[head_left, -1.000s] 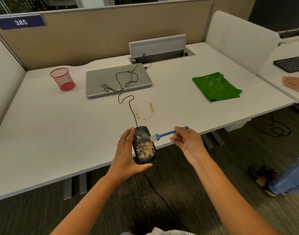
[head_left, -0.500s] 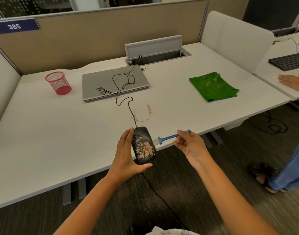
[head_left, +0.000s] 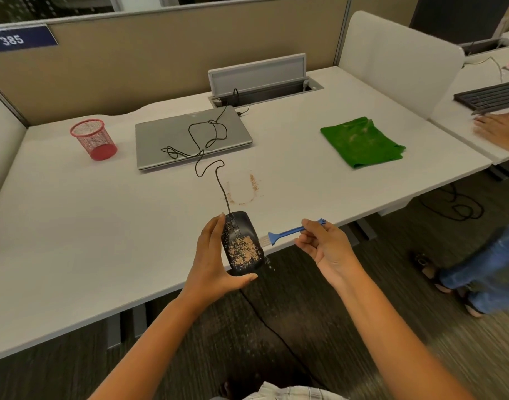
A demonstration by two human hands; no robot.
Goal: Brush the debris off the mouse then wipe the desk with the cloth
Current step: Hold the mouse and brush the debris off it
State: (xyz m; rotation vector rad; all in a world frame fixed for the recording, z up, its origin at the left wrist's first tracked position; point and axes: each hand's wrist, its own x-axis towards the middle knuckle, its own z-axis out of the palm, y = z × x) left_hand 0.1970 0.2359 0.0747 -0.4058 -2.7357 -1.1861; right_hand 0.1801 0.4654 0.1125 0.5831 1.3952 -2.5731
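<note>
Left hand curled around a black wired mouse, thumb under its rear end, fingers along its left side, holding it over the front edge of the white desk; tan debris speckles the mouse's back, and a few grains hang in the air just beside its right edge; right hand pinching the handle of a small blue brush, bristles just beside the mouse's right side; U-shaped debris trace on the desk beyond the mouse; green cloth lying flat farther right, well apart; closed laptop and red mesh cup at the back.
</note>
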